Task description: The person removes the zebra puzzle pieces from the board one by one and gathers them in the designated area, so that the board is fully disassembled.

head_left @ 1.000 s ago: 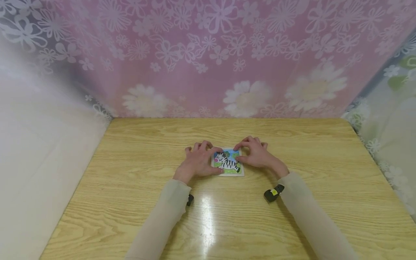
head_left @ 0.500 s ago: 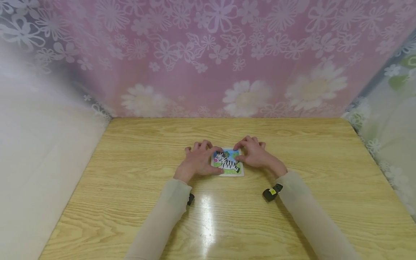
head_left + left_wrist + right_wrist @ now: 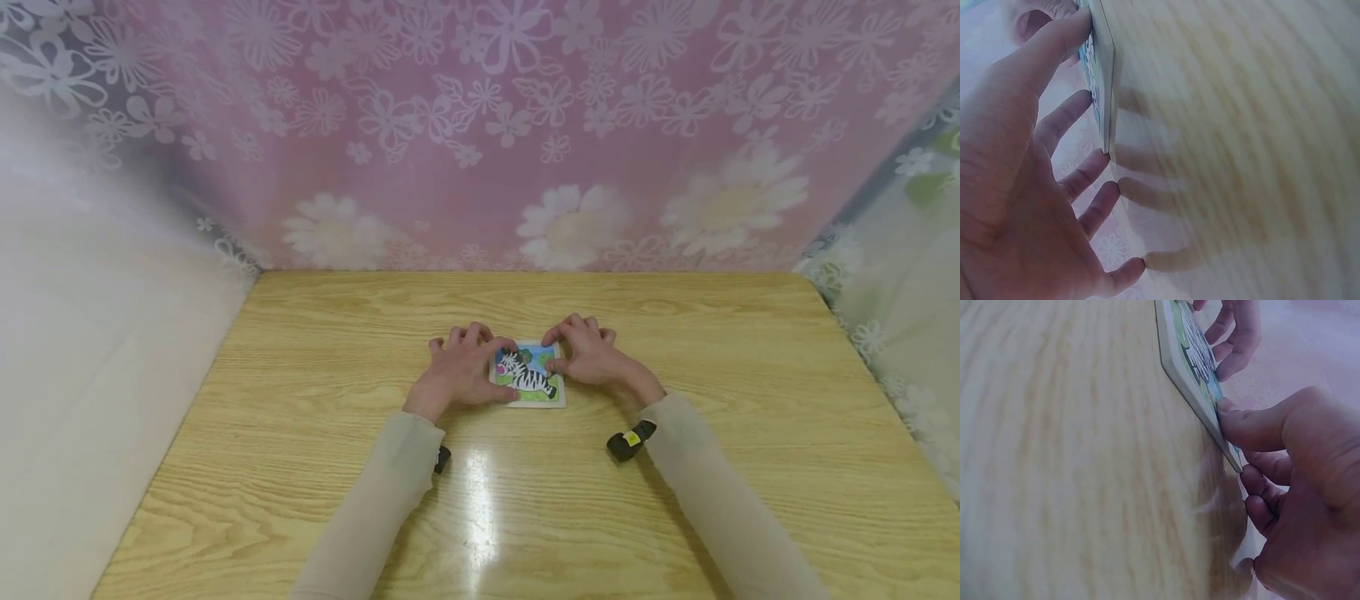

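A small, flat zebra puzzle [image 3: 531, 379] with a pale rim lies on the wooden table. My left hand [image 3: 456, 373] spans its left side, thumb near the bottom edge and index finger near the top. In the left wrist view the left thumb [image 3: 1071, 31] touches the picture face, and the other fingers spread down towards the tabletop. At the upper right corner, my right hand [image 3: 594, 354] rests its thumb and bent index finger on the puzzle [image 3: 1194, 359]. The remaining right fingers [image 3: 1263, 500] are loosely bent beside the corner. Whether they pinch a piece is not visible.
The wood-grain table [image 3: 337, 333] runs back to a pink flowered curtain [image 3: 450, 167]. Pale cloth [image 3: 90, 333] hangs on the left, and a flowered sheet [image 3: 900, 317] on the right. A black wrist camera [image 3: 628, 442] sits at the right cuff.
Both hands keep almost the same places on the puzzle, and it stays flat on the table. The head view shifts only slightly.
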Motion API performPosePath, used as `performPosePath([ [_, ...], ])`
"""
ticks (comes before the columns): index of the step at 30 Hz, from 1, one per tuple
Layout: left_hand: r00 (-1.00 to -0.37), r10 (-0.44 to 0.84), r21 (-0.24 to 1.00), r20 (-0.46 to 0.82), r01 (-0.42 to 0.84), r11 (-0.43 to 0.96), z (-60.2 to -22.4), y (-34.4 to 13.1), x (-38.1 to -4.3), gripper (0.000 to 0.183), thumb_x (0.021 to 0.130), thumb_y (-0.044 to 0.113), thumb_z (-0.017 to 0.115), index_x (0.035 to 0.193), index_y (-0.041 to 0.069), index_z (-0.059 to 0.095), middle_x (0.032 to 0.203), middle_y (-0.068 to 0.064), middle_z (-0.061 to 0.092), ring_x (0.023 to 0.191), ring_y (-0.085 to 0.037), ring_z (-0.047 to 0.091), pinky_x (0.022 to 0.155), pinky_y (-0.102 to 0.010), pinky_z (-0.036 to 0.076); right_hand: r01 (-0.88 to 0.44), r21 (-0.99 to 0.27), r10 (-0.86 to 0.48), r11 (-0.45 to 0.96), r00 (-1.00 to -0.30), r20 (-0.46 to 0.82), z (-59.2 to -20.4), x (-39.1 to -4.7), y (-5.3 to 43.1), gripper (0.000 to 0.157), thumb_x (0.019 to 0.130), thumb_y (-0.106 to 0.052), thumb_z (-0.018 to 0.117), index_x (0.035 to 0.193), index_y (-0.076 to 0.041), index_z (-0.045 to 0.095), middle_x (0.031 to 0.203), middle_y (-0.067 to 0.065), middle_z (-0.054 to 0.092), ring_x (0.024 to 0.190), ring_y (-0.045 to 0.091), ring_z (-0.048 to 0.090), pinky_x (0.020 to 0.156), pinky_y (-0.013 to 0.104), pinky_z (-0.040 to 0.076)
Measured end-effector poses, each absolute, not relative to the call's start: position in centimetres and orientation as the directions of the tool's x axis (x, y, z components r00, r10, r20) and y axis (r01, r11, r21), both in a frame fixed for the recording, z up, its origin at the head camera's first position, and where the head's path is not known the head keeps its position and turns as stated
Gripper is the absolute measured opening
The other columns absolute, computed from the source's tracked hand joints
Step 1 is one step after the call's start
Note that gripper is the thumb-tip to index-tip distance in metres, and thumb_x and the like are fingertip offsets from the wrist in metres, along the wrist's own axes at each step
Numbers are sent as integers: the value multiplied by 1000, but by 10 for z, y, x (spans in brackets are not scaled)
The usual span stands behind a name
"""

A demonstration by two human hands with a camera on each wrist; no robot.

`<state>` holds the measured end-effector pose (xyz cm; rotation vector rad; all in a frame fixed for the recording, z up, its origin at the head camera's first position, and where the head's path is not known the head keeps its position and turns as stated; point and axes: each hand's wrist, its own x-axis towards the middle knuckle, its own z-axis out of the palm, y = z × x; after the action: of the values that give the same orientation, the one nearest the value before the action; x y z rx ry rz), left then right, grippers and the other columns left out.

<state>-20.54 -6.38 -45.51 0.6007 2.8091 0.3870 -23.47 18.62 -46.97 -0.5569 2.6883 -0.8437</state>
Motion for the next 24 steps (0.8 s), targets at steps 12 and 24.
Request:
performPosePath([
  [12,-887,421,299,-191,356,885,-453,-64,-205,70,84,70,70,146,47,46,145,0,39,132,-33,37,103,-66,30,-281,-607,-413,743,-907,-87,-473,-232,190,32,92,-27,77,118,-14,66,127,14,54,121,42,38,102,66,10],
  [24,-882,427,295,-201,361,885,-453,-63,-204,71,85,69,69,149,50,43,146,-2,39,129,-32,39,104,-66,29,-276,-606,-398,746,-914,-74,-477,-234,188,32,90,-26,78,116,-12,65,128,15,54,120,42,39,102,67,10],
])
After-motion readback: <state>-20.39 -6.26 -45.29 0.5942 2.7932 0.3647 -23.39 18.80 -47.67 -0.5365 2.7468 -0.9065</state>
